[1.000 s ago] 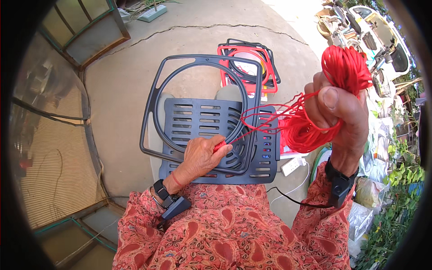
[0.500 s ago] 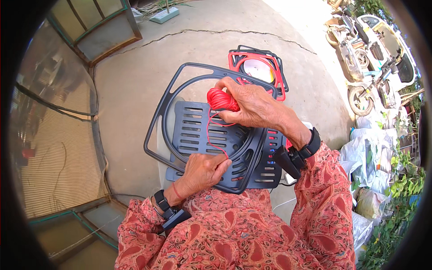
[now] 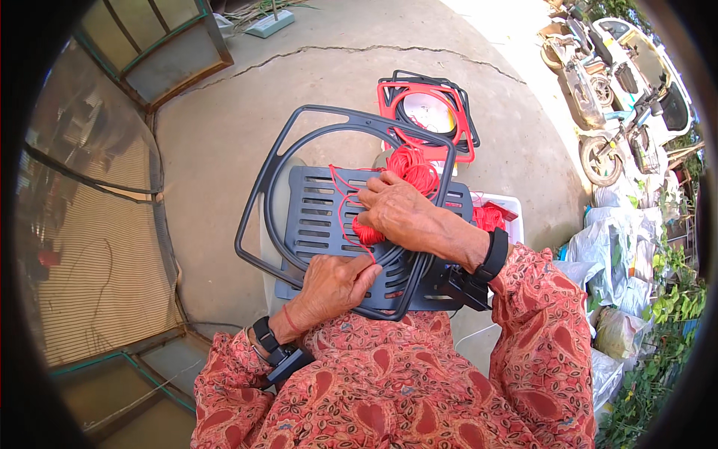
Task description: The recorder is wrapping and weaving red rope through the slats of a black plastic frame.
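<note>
Centre of the picture: the right hand [image 3: 404, 209] grips a bundle of red cord [image 3: 413, 168] — its length slanting from upper right to lower left, ending just above the left hand [image 3: 334, 280], which pinches the black frame [image 3: 359, 118].

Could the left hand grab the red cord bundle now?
Probably not freely: the right hand covers part of the red cord bundle, and the left hand seems busy at the black frame.
</note>
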Motion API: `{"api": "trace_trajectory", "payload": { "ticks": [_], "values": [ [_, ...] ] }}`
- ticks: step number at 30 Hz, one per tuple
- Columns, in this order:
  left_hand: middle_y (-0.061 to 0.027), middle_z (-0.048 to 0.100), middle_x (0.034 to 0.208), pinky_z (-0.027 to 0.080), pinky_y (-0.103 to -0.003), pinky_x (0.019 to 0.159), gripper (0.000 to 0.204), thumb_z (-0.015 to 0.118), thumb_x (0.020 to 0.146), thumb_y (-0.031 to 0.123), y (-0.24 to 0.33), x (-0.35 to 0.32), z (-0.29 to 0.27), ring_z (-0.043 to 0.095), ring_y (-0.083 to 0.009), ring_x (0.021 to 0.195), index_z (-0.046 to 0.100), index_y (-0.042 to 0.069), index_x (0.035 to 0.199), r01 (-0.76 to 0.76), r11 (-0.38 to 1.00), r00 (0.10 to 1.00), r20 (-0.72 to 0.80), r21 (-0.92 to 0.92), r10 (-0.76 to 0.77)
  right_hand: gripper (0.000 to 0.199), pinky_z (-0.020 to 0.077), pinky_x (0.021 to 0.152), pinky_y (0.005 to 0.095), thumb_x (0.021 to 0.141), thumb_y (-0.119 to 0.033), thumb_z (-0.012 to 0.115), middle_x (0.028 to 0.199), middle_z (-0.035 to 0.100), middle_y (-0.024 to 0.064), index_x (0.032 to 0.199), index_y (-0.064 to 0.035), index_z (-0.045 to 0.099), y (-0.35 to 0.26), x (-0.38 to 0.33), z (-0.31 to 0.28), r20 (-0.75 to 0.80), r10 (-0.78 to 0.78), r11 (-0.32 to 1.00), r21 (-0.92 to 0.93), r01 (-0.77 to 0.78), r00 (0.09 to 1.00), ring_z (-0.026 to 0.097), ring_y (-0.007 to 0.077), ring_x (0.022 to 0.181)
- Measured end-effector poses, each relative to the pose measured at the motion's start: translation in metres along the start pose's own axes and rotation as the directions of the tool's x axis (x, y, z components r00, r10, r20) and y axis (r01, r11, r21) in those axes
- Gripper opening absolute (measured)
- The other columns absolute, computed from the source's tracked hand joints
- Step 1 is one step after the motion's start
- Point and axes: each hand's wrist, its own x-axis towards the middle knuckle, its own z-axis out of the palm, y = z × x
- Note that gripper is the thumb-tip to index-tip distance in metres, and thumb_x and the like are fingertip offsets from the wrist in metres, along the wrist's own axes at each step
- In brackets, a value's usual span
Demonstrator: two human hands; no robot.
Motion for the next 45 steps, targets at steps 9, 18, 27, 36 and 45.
{"api": "trace_trajectory", "payload": {
  "ticks": [9, 18, 27, 36, 45],
  "values": [
    [-0.0126, 0.061, 0.060, 0.046, -0.044, 0.051, 0.020, 0.067, 0.090, 0.023, 0.007, 0.003, -0.005, 0.061, -0.0332, 0.055, 0.066, 0.005, 0.082, -0.050, 0.998, 0.998, 0.046, 0.038, 0.049, 0.037, 0.0446, 0.092, 0.0435, 0.078, -0.002, 0.060, 0.107, 0.066, 0.0134, 0.114, -0.0067, 0.066, 0.006, -0.003, -0.004, 0.263, -0.077, 0.866, 0.496, -0.066, 0.962, 0.060, 0.0309, 0.106],
    [-0.0123, 0.061, 0.058, 0.045, -0.044, 0.050, 0.020, 0.069, 0.089, 0.024, 0.011, 0.008, -0.008, 0.061, -0.0331, 0.053, 0.065, 0.006, 0.082, -0.084, 0.994, 0.996, 0.027, 0.071, 0.082, 0.026, 0.0496, 0.080, 0.0383, 0.081, -0.005, 0.057, 0.097, 0.068, 0.0164, 0.104, 0.0024, 0.066, 0.009, 0.003, 0.010, 0.371, -0.215, 0.725, 0.680, -0.107, 0.903, 0.064, 0.0313, 0.090],
    [-0.0147, 0.058, 0.055, 0.045, -0.046, 0.048, 0.022, 0.066, 0.091, 0.027, -0.002, 0.030, -0.012, 0.060, -0.0355, 0.051, 0.065, 0.007, 0.081, 0.004, 0.998, 0.999, -0.035, 0.068, -0.002, 0.015, 0.0484, 0.067, 0.0286, 0.083, -0.011, 0.062, 0.077, 0.064, 0.0036, 0.092, -0.0003, 0.068, 0.017, -0.038, -0.034, 0.102, 0.195, 0.403, 0.898, -0.174, 0.976, 0.058, 0.0108, 0.073],
    [-0.0163, 0.063, 0.065, 0.048, -0.048, 0.055, 0.024, 0.062, 0.092, 0.030, -0.026, 0.035, -0.013, 0.064, -0.0378, 0.063, 0.066, 0.009, 0.084, 0.152, 0.988, 0.988, 0.021, 0.029, -0.153, 0.009, 0.0433, 0.082, 0.0362, 0.081, -0.015, 0.062, 0.089, 0.067, 0.0040, 0.089, -0.0123, 0.064, -0.042, -0.039, 0.004, -0.192, -0.079, 0.996, 0.025, 0.085, 0.978, 0.062, 0.0200, 0.094],
    [-0.0166, 0.065, 0.072, 0.050, -0.050, 0.064, 0.032, 0.054, 0.094, 0.039, -0.030, 0.033, 0.000, 0.065, -0.0385, 0.072, 0.067, 0.010, 0.088, 0.207, 0.978, 0.968, 0.144, 0.010, -0.206, 0.014, 0.0462, 0.079, 0.0399, 0.079, -0.017, 0.063, 0.083, 0.066, 0.0066, 0.090, -0.0091, 0.068, -0.041, -0.036, 0.019, -0.026, -0.071, 0.996, 0.057, 0.072, 0.997, 0.065, 0.0226, 0.086]
  ]
}}
